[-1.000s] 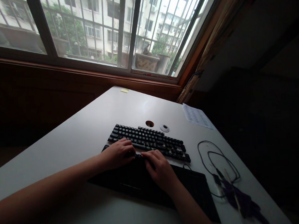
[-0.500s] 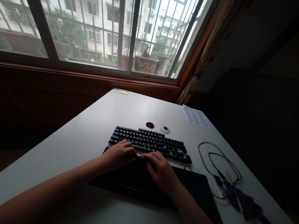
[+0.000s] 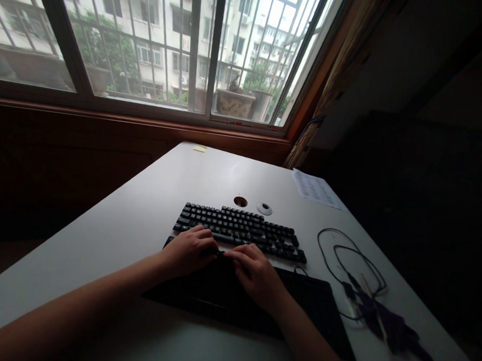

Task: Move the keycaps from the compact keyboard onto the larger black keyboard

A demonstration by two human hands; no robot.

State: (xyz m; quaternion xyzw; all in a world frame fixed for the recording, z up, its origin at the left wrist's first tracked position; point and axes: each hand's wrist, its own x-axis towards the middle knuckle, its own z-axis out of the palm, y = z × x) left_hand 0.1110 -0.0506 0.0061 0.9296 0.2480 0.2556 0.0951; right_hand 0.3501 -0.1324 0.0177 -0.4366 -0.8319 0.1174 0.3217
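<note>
Rows of black keyboard keys [image 3: 235, 222], with bits of white tabletop showing between some of them, lie in the middle of the table. Nearer to me is a flat black keyboard base [image 3: 311, 302], mostly in shadow. Both hands are over its far edge, close together. My left hand [image 3: 193, 249] has its fingers curled down near a small black piece, probably a keycap [image 3: 220, 254]. My right hand [image 3: 253, 270] reaches to the same piece with its fingertips bunched. What lies under the fingers of each hand is hidden.
On the right a black cable [image 3: 338, 245] lies looped beside a dark purple cloth [image 3: 386, 319]. A printed sheet [image 3: 316, 189] is at the table's right edge. Beyond the keys are a round hole [image 3: 240, 202] and its cover [image 3: 264, 208]. A barred window [image 3: 153, 49] is behind.
My right fingertips have shifted slightly left, toward my left hand, over the small black piece. The left hand stays almost still. The view has turned a little.
</note>
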